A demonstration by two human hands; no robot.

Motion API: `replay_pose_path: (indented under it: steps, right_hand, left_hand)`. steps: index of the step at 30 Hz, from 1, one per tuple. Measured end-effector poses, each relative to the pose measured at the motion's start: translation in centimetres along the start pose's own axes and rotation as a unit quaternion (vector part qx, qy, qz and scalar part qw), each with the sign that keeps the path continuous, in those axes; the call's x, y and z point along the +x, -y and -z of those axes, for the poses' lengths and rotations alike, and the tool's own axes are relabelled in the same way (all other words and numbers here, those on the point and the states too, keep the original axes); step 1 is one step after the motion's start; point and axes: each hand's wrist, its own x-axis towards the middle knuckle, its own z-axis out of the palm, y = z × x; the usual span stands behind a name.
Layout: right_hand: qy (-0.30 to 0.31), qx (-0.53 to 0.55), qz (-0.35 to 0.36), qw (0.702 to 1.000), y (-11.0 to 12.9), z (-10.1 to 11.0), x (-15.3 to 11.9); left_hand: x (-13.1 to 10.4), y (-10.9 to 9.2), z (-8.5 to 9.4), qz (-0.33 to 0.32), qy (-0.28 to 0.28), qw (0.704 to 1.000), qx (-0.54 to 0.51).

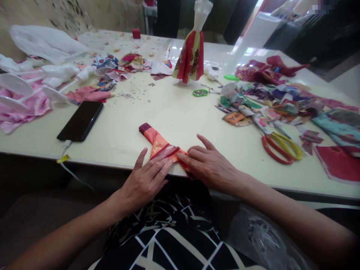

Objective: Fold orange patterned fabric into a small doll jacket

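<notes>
A folded strip of orange and red patterned fabric [157,139] lies at the table's front edge, its dark maroon end pointing away to the left. My left hand [149,174] is on its near part, fingertips pressed down and the thumb lower, with the little finger lifted. At the strip's right end, my right hand [209,165] grips the cloth between fingertips and a mostly hidden thumb. Its little finger sticks up. The near corner of the cloth hangs by the table edge, partly covered by my right hand.
A black phone [81,120] with a white cable lies left. Red-and-yellow-handled scissors [281,147] rest right, beside piled fabric scraps [281,99]. A small dress form [191,56] in a red skirt stands behind a green tray [200,92]. White plastic stands [56,93] lie far left.
</notes>
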Motion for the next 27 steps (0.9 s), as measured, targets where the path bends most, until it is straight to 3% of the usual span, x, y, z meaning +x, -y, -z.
replay_pose_path:
  steps: [9,18,21,24,27]
  right_hand:
    - [0.023,-0.008,-0.007,1.0,-1.4,-1.0,1.5]
    - [0.027,-0.032,-0.079,0.996,-0.3,-0.4,-0.2]
    - [-0.033,-0.015,-0.102,0.994,0.5,-0.4,-1.0]
    - [-0.102,-0.009,-0.078,0.992,1.5,-0.9,-1.7]
    - [-0.109,-0.029,-0.049,0.992,2.0,-1.5,-2.5]
  left_hand:
    - [-0.1,0.3,0.7,-0.003,0.001,1.0,-0.015]
    - [0.1,0.7,0.3,-0.029,0.088,0.996,-0.012]
    - [0.5,0.7,0.4,-0.029,0.093,0.995,-0.002]
    - [0.8,0.4,0.6,-0.034,0.088,0.995,0.011]
    - [0.9,-0.2,0.9,-0.013,0.093,0.995,0.027]
